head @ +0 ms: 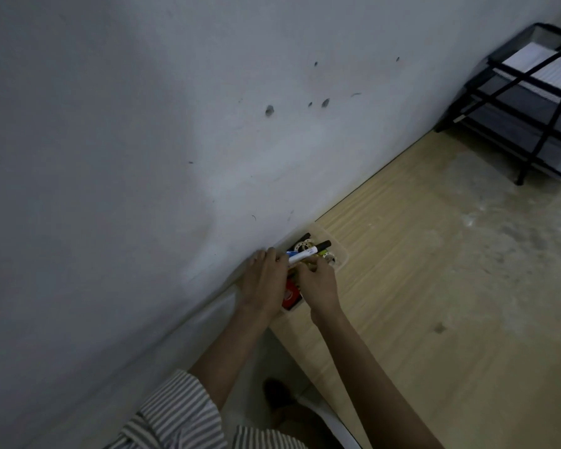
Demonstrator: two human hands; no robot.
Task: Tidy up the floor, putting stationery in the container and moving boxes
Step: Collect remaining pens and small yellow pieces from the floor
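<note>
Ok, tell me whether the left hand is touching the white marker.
Touching. The head view shows the left hand pinching the rear end of the white marker above the container, no gap between them.

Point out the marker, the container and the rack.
marker (pixel 306 253): head view, white barrel.
container (pixel 343 258): head view, clear rim.
rack (pixel 518 102): head view, mesh shelf.

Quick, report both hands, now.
Left hand: seems to pinch the white marker.
Right hand: curled over the container; grip cannot be told.
</note>
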